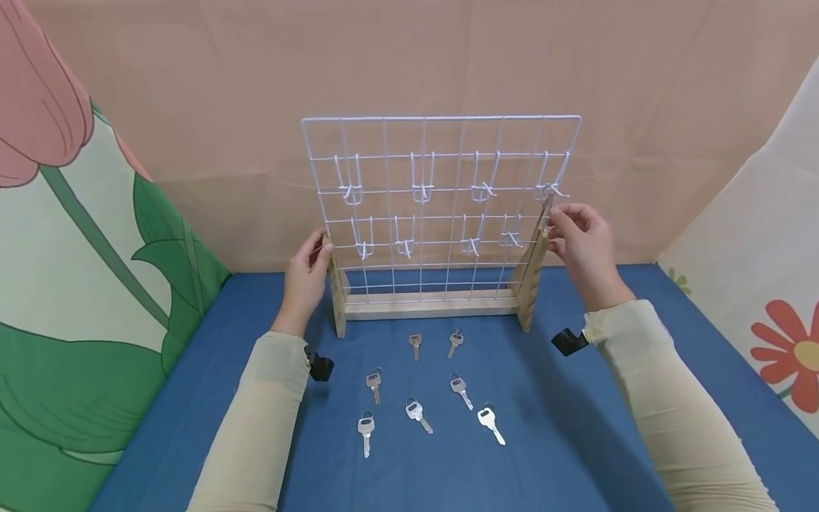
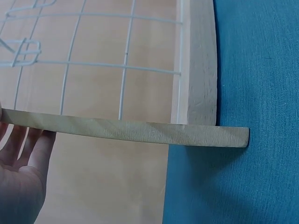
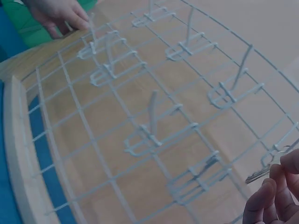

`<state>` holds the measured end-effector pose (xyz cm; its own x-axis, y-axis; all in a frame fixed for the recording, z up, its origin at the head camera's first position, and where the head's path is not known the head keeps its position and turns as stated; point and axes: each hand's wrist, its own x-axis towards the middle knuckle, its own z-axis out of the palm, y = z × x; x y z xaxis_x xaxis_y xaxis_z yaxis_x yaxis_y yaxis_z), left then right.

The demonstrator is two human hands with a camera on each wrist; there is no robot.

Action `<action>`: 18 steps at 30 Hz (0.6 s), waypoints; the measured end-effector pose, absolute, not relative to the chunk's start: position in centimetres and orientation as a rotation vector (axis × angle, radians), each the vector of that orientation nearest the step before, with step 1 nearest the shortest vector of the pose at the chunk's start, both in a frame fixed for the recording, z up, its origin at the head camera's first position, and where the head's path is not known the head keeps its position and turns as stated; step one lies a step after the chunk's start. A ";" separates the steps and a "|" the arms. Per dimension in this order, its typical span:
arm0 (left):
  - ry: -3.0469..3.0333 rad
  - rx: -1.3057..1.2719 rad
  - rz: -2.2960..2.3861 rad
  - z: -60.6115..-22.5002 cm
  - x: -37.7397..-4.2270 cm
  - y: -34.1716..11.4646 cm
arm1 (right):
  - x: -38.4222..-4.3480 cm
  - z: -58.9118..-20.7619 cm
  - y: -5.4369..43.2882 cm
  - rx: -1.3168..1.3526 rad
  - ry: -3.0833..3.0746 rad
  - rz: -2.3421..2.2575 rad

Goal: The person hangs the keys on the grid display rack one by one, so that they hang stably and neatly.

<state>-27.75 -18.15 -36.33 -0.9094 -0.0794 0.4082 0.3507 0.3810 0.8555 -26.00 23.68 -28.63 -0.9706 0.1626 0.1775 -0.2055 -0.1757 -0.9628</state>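
A white wire grid rack (image 1: pixel 441 153) with two rows of hooks stands in a wooden base (image 1: pixel 431 307). My left hand (image 1: pixel 306 277) grips the rack's left wooden upright (image 2: pixel 117 131), thumb on one side and fingers on the other. At the rack's right end, my right hand (image 1: pixel 585 245) pinches a metal key (image 3: pixel 258 175) between thumb and fingers. The key's ring is close to the upper right hook (image 1: pixel 552 190); whether it is over the hook cannot be told. Several keys with rings, such as one silver key (image 1: pixel 491 424), lie on the blue cloth in front.
Blue cloth (image 1: pixel 256 299) covers the table. A plain tan backdrop (image 1: pixel 192 92) hangs behind the rack. Panels printed with flowers stand at the left (image 1: pixel 185 213) and right (image 1: pixel 736 213). The right wooden upright (image 1: pixel 531 284) is just below my right hand.
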 end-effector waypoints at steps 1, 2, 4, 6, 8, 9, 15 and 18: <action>-2.265 -0.233 -1.541 -36.4 -27.7 -18.1 | -25.7 -29.2 23.6 0.062 -1.853 2.243; -2.267 -0.231 -1.539 -36.4 -27.7 -18.1 | -25.4 -29.8 23.5 0.078 -1.863 2.251; -2.271 -0.227 -1.537 -36.5 -27.7 -18.1 | -24.9 -31.1 23.1 0.117 -1.890 2.251; -2.268 -0.227 -1.543 -36.6 -27.7 -18.2 | -24.5 -32.6 22.6 0.145 -1.967 2.205; -2.265 -0.226 -1.545 -36.6 -27.8 -18.2 | -24.2 -34.2 22.1 0.170 -2.067 2.135; -2.266 -0.225 -1.544 -36.6 -27.8 -18.2 | -24.1 -35.0 21.8 0.176 -2.126 2.093; -2.264 -0.220 -1.557 -35.9 -27.4 -17.9 | -24.5 -39.4 20.1 0.154 -2.405 1.995; -2.276 -0.218 -1.557 -34.4 -26.1 -17.1 | -25.0 -41.1 19.7 0.122 -2.495 1.994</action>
<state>-26.13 -17.11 -34.45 -0.9183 -0.0815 0.3873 0.3315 0.3761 0.8652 -25.04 19.70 -41.12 -0.9956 -0.0932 0.0051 -0.0255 0.2192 -0.9753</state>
